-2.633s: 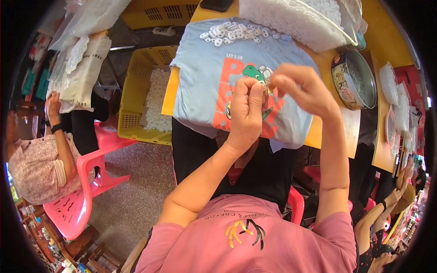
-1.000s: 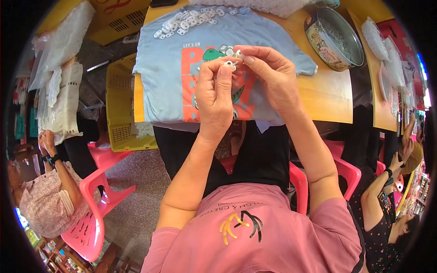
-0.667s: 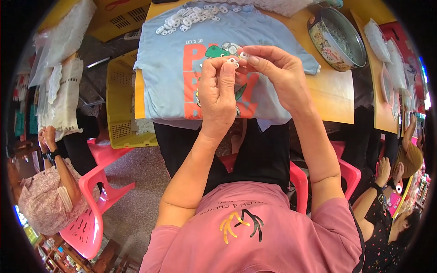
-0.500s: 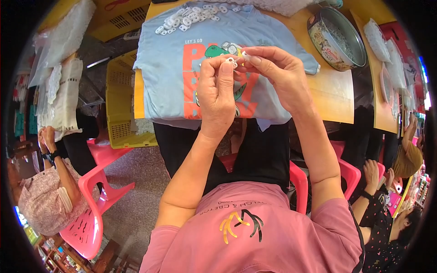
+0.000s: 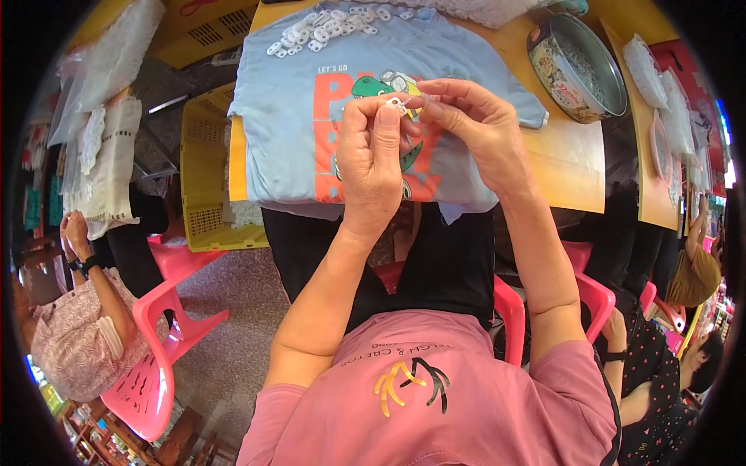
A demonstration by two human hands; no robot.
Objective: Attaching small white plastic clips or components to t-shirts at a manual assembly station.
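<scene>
Between the thumb and forefinger of my left hand (image 5: pixel 374 147) is a small white plastic piece with a hole (image 5: pixel 396 103). My right hand (image 5: pixel 483 128) is pinched right beside it, its fingertips close to the left forefinger. Whatever sits in that pinch is too small or hidden to make out. Both hands are above a light blue printed T-shirt (image 5: pixel 284 132) spread over the table. A heap of similar white plastic pieces (image 5: pixel 322 29) lies on the shirt's far left part.
A round tin with loose bits inside (image 5: pixel 561 78) stands on the wooden table (image 5: pixel 571 155) at the right. To the left is a yellow plastic crate (image 5: pixel 203 171). Pink chairs (image 5: pixel 159 349) and seated people flank me. Bags of white material lie on the neighbouring tables.
My right fingertips have shifted slightly down, and the white bit that showed in them is no longer visible. My left hand barely moved. A person at the right lowered a hand.
</scene>
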